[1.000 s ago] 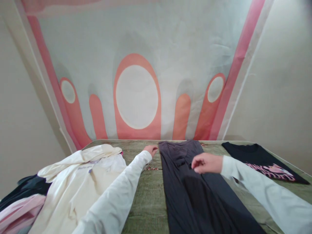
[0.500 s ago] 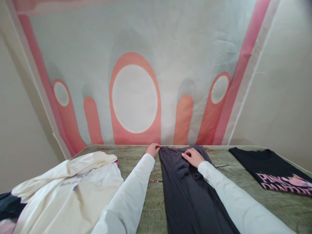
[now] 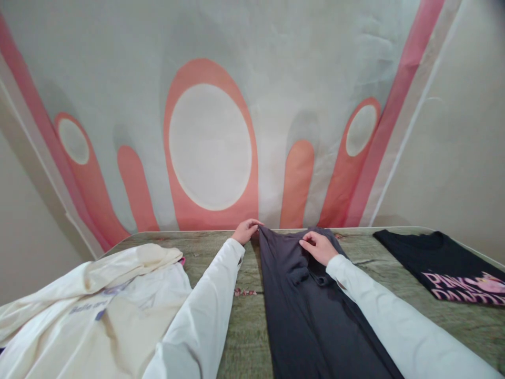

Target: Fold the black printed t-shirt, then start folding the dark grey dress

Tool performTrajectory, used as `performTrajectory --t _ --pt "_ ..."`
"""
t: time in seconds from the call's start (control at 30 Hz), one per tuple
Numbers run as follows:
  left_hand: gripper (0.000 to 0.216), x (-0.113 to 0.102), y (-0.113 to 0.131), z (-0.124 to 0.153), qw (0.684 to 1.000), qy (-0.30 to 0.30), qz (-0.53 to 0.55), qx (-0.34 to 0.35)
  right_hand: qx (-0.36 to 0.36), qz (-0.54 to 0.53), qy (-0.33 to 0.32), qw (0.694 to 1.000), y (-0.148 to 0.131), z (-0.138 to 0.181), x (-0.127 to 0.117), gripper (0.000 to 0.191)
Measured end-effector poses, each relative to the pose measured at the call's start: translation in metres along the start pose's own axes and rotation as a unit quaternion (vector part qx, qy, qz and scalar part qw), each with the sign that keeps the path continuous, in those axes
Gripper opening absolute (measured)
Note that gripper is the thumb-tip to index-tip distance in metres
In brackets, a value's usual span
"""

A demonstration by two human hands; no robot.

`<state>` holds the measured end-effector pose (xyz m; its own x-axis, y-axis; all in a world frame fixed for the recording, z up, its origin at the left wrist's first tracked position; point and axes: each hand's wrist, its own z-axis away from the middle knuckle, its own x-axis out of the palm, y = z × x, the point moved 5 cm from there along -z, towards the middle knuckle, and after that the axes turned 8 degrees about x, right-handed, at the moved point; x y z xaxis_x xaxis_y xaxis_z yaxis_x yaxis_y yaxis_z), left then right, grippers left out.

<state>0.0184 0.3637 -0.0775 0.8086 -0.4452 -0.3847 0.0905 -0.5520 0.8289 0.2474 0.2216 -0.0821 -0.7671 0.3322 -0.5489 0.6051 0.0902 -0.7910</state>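
A dark grey shirt (image 3: 303, 326) lies lengthwise on the table, folded narrow, with bunched sleeve ends near its far end. My left hand (image 3: 246, 231) pinches its far left corner, which is slightly raised near the table's back edge. Over the far right part, my right hand (image 3: 319, 247) has thumb and fingers closed on the grey cloth by the bunched folds. Both forearms wear white sleeves.
To the left is a loose heap of cream and white clothes (image 3: 130, 326). A folded black T-shirt (image 3: 426, 252) with pink lettering lies at the right. Behind the wood-patterned table (image 3: 244, 326) stands a wall with a printed backdrop (image 3: 272, 105).
My left hand has lifted the shirt's far left corner a little. My right hand has shifted slightly rightwards over the cloth. The view has moved a little.
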Motion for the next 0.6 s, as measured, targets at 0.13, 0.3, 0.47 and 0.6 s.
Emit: performTrajectory --t 0.13,0.3,0.47,0.6 --pt "0.033 0.000 -0.002 0.000 0.999 -0.001 0.051 -0.003 0.007 -0.056 0.010 0.998 -0.002 0.001 -0.004 0.020" --pt "0.036 0.002 -0.005 -0.002 0.999 -0.003 0.039 0.001 0.011 -0.099 0.005 0.995 -0.004 0.000 -0.008 0.021" --pt "0.029 0.005 -0.001 -0.009 0.998 -0.011 -0.064 0.025 0.019 -0.067 0.027 0.997 0.003 -0.001 -0.008 0.022" --pt "0.019 0.012 0.008 -0.008 0.982 -0.023 -0.181 0.043 0.013 0.058 0.047 0.997 0.004 0.002 -0.006 0.018"
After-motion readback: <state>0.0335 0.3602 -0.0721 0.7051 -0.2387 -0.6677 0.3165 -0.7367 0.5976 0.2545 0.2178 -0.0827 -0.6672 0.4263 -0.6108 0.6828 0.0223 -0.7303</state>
